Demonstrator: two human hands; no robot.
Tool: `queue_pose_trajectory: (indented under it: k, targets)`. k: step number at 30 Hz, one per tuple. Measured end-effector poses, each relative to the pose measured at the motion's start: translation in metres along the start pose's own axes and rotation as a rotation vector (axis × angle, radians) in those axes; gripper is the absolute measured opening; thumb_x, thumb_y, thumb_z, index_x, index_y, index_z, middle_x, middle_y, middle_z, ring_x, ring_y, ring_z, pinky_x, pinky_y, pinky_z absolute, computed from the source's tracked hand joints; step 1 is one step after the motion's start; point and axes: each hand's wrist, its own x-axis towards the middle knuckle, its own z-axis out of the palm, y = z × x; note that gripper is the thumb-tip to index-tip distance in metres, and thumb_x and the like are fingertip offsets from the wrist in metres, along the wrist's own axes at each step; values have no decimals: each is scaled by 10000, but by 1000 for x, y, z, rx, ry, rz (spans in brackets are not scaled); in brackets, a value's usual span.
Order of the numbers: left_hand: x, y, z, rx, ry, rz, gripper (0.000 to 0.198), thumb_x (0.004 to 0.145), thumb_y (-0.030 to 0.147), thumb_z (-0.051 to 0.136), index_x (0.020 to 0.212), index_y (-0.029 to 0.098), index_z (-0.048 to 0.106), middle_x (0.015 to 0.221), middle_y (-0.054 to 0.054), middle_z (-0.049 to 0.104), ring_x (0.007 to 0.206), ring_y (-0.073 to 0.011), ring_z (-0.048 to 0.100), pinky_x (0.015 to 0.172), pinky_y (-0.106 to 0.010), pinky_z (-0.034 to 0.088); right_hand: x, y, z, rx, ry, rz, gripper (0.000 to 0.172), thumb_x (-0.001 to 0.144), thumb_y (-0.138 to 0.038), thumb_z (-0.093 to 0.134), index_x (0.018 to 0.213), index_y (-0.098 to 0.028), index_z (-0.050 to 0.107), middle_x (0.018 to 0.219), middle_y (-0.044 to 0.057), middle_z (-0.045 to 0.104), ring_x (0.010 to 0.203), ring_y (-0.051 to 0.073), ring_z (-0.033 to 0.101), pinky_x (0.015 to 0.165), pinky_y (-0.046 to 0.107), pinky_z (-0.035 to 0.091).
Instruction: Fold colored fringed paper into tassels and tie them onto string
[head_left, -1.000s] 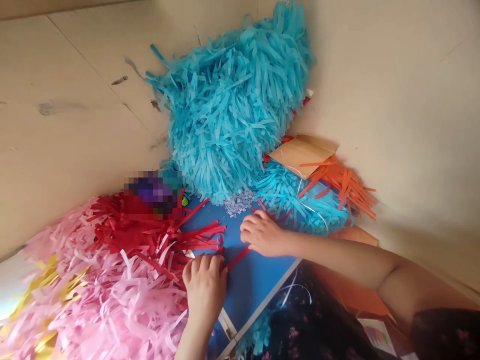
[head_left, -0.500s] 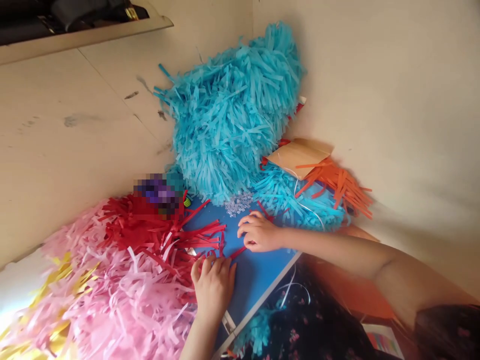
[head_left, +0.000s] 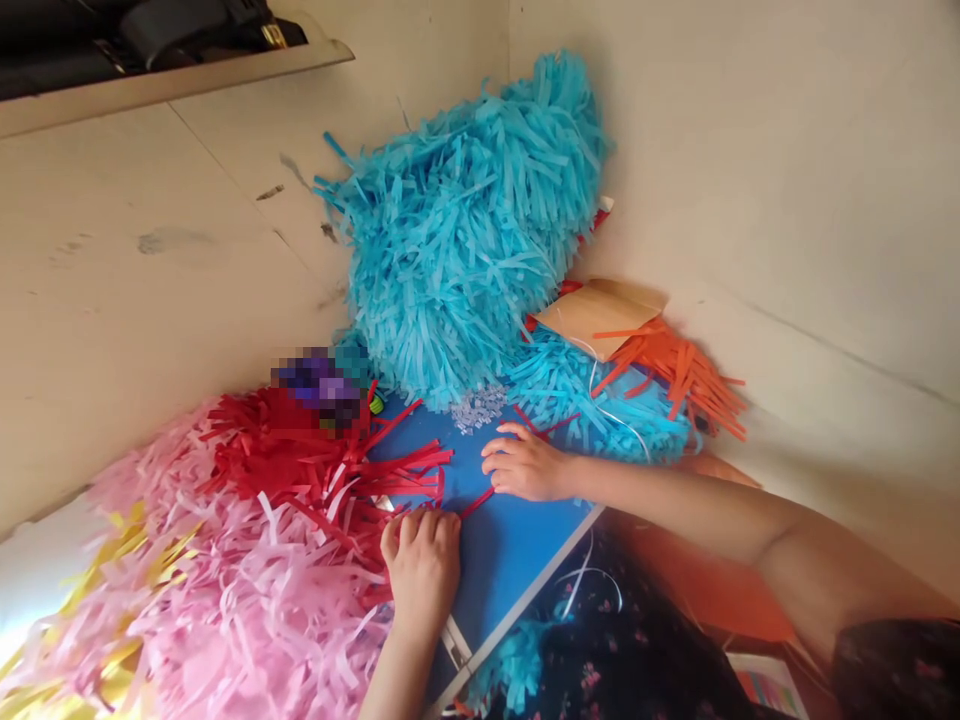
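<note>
At the front edge of the red fringed paper (head_left: 262, 445), my left hand (head_left: 421, 560) has its fingers curled down and closed on a narrow red paper strip (head_left: 478, 502). That strip runs across the blue tabletop (head_left: 491, 575) toward my right hand (head_left: 529, 465). My right hand hovers low over the table or rests on it, with the fingers loosely bent and apart and the fingertips close to the strip's far end. Its thumb is hidden. Behind it lies a small heap of tiny clear pieces (head_left: 480, 408).
A big blue fringed paper shape (head_left: 465, 240) leans in the wall corner. Pink paper fringe (head_left: 285, 620) covers the left. Right of the blue shape lie a brown paper piece (head_left: 600, 315), orange strips (head_left: 675, 370) and white string (head_left: 626, 420). A shelf (head_left: 187, 85) juts out at upper left.
My left fingers have curled in tighter. My right hand has shifted slightly right, its fingers a little straighter. The view has moved slightly.
</note>
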Motion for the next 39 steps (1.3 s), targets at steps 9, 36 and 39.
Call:
queue_pose_trajectory:
  k: [9, 36, 39]
  targets:
    - [5, -8, -3, -4, -121, -100, 170, 911, 280, 605, 775, 217, 687, 894, -65, 697, 875, -275, 582, 857, -437, 370, 21, -6, -15, 17, -209, 207, 169, 894, -264, 627, 768, -197, 718, 1010, 50, 705, 1091, 253, 505, 899, 426, 292]
    - [8, 3, -53, -200, 236, 145, 267, 961, 88, 497, 1008, 248, 705, 866, 15, 765, 806, -155, 682, 1035, -458, 310, 39, -69, -34, 283, -43, 275, 204, 915, -203, 566, 777, -167, 712, 813, 21, 730, 752, 148, 641, 802, 325, 413]
    - [6, 4, -89, -254, 295, 196, 252, 940, 99, 563, 1053, 284, 692, 815, 23, 738, 777, -151, 664, 996, -430, 355, 43, -78, -64, 987, -179, 442, 278, 898, -394, 618, 837, -161, 756, 841, 29, 741, 764, 155, 648, 716, 268, 446]
